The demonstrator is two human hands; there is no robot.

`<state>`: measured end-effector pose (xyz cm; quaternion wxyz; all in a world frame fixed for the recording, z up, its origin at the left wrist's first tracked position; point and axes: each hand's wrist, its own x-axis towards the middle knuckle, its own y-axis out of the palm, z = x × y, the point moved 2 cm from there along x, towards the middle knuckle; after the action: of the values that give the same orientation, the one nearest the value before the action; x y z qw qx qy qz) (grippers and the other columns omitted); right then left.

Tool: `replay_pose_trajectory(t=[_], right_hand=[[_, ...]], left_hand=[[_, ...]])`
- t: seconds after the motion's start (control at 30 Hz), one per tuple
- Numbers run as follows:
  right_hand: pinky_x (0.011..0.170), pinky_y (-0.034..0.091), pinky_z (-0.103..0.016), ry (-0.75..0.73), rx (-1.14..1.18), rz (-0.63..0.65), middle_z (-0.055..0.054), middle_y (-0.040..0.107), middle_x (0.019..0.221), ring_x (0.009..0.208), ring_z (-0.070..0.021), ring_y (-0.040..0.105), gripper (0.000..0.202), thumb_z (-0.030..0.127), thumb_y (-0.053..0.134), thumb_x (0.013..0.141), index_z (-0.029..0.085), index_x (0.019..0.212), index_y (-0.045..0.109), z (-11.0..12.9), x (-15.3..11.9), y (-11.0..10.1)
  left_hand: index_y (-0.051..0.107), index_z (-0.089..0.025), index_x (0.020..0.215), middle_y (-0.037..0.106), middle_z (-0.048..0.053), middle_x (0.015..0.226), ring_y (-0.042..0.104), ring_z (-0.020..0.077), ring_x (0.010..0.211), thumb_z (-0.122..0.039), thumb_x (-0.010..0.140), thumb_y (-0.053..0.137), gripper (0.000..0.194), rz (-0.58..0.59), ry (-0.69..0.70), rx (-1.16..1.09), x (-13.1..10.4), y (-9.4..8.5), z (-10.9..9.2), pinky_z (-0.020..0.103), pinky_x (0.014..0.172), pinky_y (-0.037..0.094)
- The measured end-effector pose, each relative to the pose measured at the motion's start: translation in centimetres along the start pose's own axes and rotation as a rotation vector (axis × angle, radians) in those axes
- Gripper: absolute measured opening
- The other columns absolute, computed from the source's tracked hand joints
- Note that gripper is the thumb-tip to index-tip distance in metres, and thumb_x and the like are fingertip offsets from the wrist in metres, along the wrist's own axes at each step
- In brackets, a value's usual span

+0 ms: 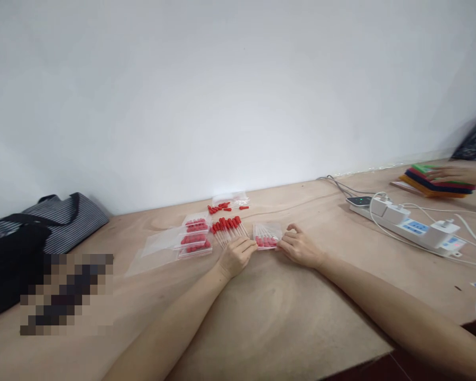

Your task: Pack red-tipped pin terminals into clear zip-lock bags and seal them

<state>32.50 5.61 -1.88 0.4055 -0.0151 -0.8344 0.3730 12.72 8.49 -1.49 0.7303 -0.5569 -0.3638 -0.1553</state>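
Observation:
Between my two hands a small clear zip bag (267, 235) lies on the table, with several red-tipped white sticks in it, red ends toward me. My left hand (238, 255) is closed, pinching the bag's near left corner. The fingers of my right hand (299, 247) are bent and closed on the bag's near right corner. Just beyond my left hand, loose red-tipped sticks (228, 227) lie fanned out, red ends away from me. To their left is a row of filled clear bags (194, 241), overlapping one another, with red tips showing through.
Behind the sticks lie loose red tips (219, 207) and another clear bag (238, 198). A power strip (412, 227) with chargers and cables is on the right. At far right a co-worker's hand (452, 173) rests on stacked coloured pieces (432, 185). Striped and black bags (59, 217) stand left.

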Motion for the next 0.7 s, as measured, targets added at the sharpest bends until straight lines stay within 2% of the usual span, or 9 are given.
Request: replay_pose_trajectory(t=[0.2, 0.27, 0.37, 0.47, 0.53, 0.6, 0.7], right_hand=[[0.074, 0.028, -0.029, 0.005, 0.108, 0.152, 0.0, 0.054, 0.054, 0.051, -0.0095, 0.042, 0.028, 0.015, 0.038, 0.084, 0.016, 0.058, 0.049, -0.7, -0.7, -0.1], [0.072, 0.029, -0.028, 0.018, 0.154, 0.171, 0.0, 0.055, 0.053, 0.05, -0.0092, 0.044, 0.027, 0.016, 0.039, 0.083, 0.015, 0.059, 0.049, -0.7, -0.7, -0.3], [0.071, 0.029, -0.028, 0.041, 0.283, 0.2, 0.0, 0.058, 0.056, 0.053, -0.0093, 0.048, 0.026, 0.02, 0.041, 0.084, 0.015, 0.061, 0.052, -0.5, -0.3, -0.6], [0.07, 0.03, -0.027, 0.069, 0.479, 0.24, 0.001, 0.059, 0.057, 0.057, -0.0096, 0.051, 0.027, 0.036, 0.049, 0.081, 0.017, 0.063, 0.054, -0.4, 0.0, -1.0], [0.07, 0.031, -0.027, 0.129, 0.568, 0.229, 0.001, 0.058, 0.057, 0.057, -0.0097, 0.052, 0.03, 0.043, 0.05, 0.079, 0.016, 0.065, 0.055, -0.8, -0.1, -1.1], [0.068, 0.032, -0.027, 0.219, 0.581, 0.178, 0.0, 0.057, 0.055, 0.055, -0.0095, 0.051, 0.034, 0.041, 0.043, 0.083, 0.016, 0.063, 0.054, -1.4, -0.4, -1.0], [0.066, 0.032, -0.026, 0.35, 0.534, 0.118, -0.001, 0.054, 0.052, 0.052, -0.0093, 0.049, 0.042, 0.034, 0.03, 0.089, 0.015, 0.058, 0.052, -2.5, -1.3, -0.3]], left_hand=[[0.06, -0.017, 0.08, 0.065, 0.006, 0.085, 0.062, 0.0156, 0.076, -0.019, 0.083, 0.044, 0.016, 0.043, -0.203, -0.229, 0.2, 0.0, -0.5, 0.028, 0.066, 0.051], [0.057, -0.016, 0.087, 0.063, 0.006, 0.09, 0.062, 0.0151, 0.076, -0.024, 0.083, 0.048, 0.013, 0.024, -0.341, -0.314, 0.4, 0.1, -0.8, 0.025, 0.064, 0.051], [0.052, -0.015, 0.094, 0.063, 0.006, 0.087, 0.063, 0.0127, 0.065, -0.026, 0.085, 0.044, 0.017, -0.035, -0.592, -0.421, 0.5, 1.0, -0.7, 0.023, 0.054, 0.051], [0.054, -0.015, 0.091, 0.065, 0.004, 0.08, 0.061, 0.0113, 0.057, -0.022, 0.082, 0.051, 0.013, -0.059, -0.783, -0.542, 0.5, 2.4, -0.8, 0.02, 0.048, 0.049], [0.056, -0.013, 0.089, 0.066, 0.004, 0.077, 0.062, 0.0114, 0.057, -0.016, 0.077, 0.058, 0.013, -0.061, -0.868, -0.633, 0.5, 3.0, -1.1, 0.02, 0.049, 0.05], [0.059, -0.012, 0.087, 0.067, 0.005, 0.075, 0.063, 0.0123, 0.059, -0.011, 0.075, 0.058, 0.012, -0.077, -0.938, -0.714, 0.4, 3.1, -1.6, 0.021, 0.052, 0.051], [0.061, -0.012, 0.086, 0.067, 0.006, 0.077, 0.063, 0.0143, 0.065, -0.012, 0.073, 0.059, 0.013, -0.151, -1.038, -0.787, -0.3, 1.4, -1.5, 0.024, 0.057, 0.051]])
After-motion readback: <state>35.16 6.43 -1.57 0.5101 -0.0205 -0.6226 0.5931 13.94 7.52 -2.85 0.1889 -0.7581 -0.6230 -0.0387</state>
